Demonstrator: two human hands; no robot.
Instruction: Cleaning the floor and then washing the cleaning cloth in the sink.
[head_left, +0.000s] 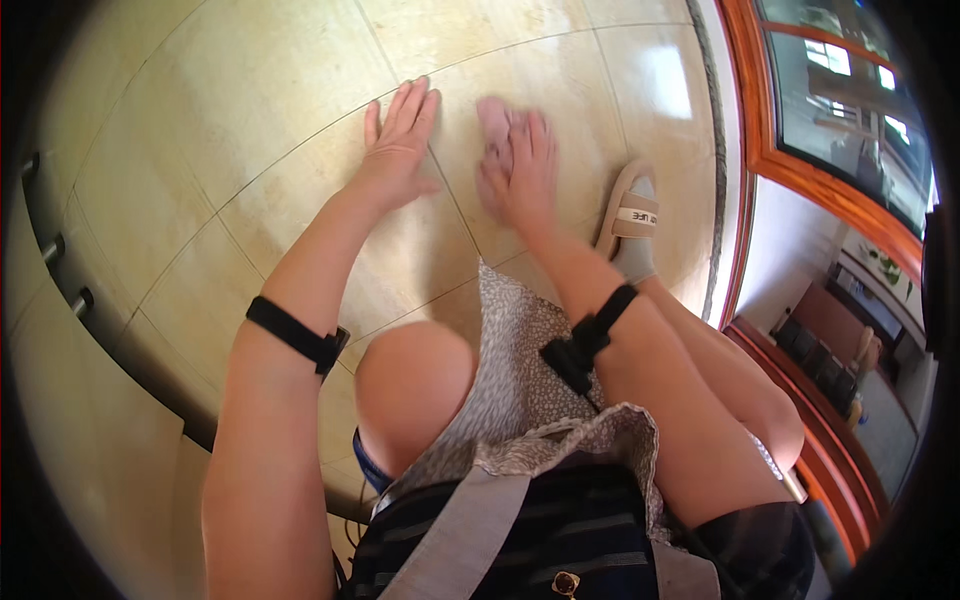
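On the glossy beige tile floor (300, 202) my left hand (397, 142) rests palm down with its fingers spread, holding nothing. To its right, my right hand (525, 172) presses on a crumpled pinkish cloth (499, 139), which sticks out past the hand's left side and above it. Both the cloth and this hand are somewhat blurred. Whether the fingers grip the cloth or just lie on it is hard to see. A black strap circles each forearm.
A beige slide sandal (634, 214) on a grey-socked foot stands right of my right hand. Farther right is an orange-brown wooden frame (765, 154) with glass. My bare knee (412, 375) and a patterned apron (525, 345) are below the hands. A dark curved edge with metal fittings lies at left.
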